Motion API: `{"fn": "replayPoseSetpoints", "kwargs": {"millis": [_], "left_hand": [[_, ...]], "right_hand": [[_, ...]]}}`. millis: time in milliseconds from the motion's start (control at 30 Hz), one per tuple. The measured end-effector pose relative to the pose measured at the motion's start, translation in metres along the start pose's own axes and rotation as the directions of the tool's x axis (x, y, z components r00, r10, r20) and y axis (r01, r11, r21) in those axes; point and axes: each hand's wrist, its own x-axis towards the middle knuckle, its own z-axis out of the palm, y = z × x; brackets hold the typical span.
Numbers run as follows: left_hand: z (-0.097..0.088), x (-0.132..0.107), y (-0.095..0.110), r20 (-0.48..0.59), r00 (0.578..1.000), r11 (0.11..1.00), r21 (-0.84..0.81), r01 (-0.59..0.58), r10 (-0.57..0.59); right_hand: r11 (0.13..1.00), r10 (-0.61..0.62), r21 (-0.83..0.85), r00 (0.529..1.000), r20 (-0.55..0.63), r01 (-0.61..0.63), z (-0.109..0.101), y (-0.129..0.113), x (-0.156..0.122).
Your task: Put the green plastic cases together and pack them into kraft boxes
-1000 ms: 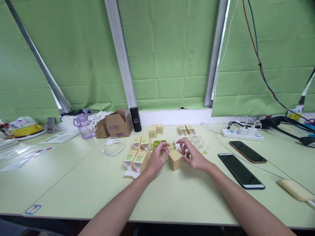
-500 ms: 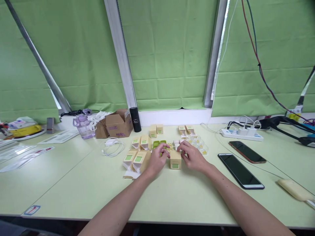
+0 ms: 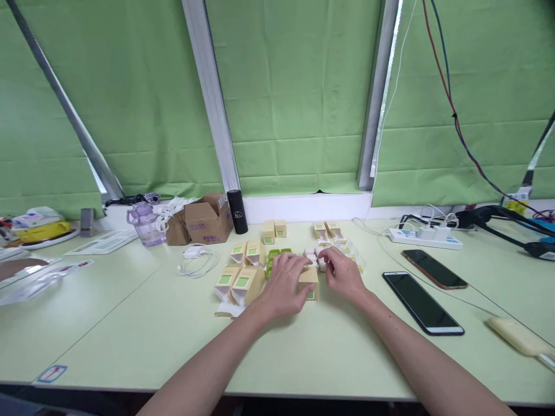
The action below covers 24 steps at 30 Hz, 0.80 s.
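Observation:
A small kraft-paper box (image 3: 309,276) with a green label stands on the table between my hands. My left hand (image 3: 284,284) is wrapped round it from the left, the thumb across the front and the fingers over the back edge. Just right of the box, my right hand (image 3: 343,276) has its fingertips pinched at a small white piece (image 3: 321,264), partly hidden by the fingers. Other small white pieces (image 3: 309,253) lie behind the box. Green cups (image 3: 273,254) show past my left hand. Several open kraft boxes (image 3: 245,283) stand to the left.
More small boxes stand behind, at left (image 3: 269,232) and right (image 3: 333,230). A clear plastic tray (image 3: 358,257) lies beyond my right hand. Two phones (image 3: 422,303) and a power strip (image 3: 425,238) are on the right. A cardboard carton (image 3: 208,219), black bottle (image 3: 237,211) and purple jug (image 3: 148,224) line the back left.
My left hand has moved right and forward, from beside the box to around it. My right hand has left the box's top edge and moved slightly right, to the small white pieces.

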Motion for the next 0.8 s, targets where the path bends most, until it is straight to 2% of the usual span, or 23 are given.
{"fn": "replayPoseSetpoints", "kwargs": {"millis": [300,433,500,633,733,800], "left_hand": [[-0.012,0.020,0.015,0.265,0.963,0.958,0.284,-0.037,-0.042],[-0.024,0.036,0.016,0.347,0.935,0.959,0.282,-0.036,-0.067],[-0.033,0.048,0.011,0.335,0.939,0.963,0.270,-0.018,-0.076],[-0.055,0.081,-0.014,0.188,0.980,0.963,0.268,0.013,-0.065],[-0.065,0.106,-0.039,0.114,0.988,0.932,0.359,0.053,-0.100],[-0.066,0.119,-0.055,0.101,0.984,0.888,0.453,0.087,-0.148]], "right_hand": [[0.999,0.011,-0.040,0.999,-0.038,-0.012,0.004,-0.003,-0.001],[0.999,0.019,-0.045,0.997,-0.070,-0.022,0.003,-0.004,-0.001],[0.999,0.022,-0.047,0.995,-0.094,-0.026,0.003,-0.004,0.000],[0.999,0.015,-0.048,0.993,-0.116,-0.021,0.003,-0.006,0.000],[0.999,-0.009,-0.043,0.994,-0.104,0.005,0.005,-0.009,0.000],[0.999,-0.024,-0.039,0.995,-0.093,0.020,0.007,-0.010,-0.001]]}}
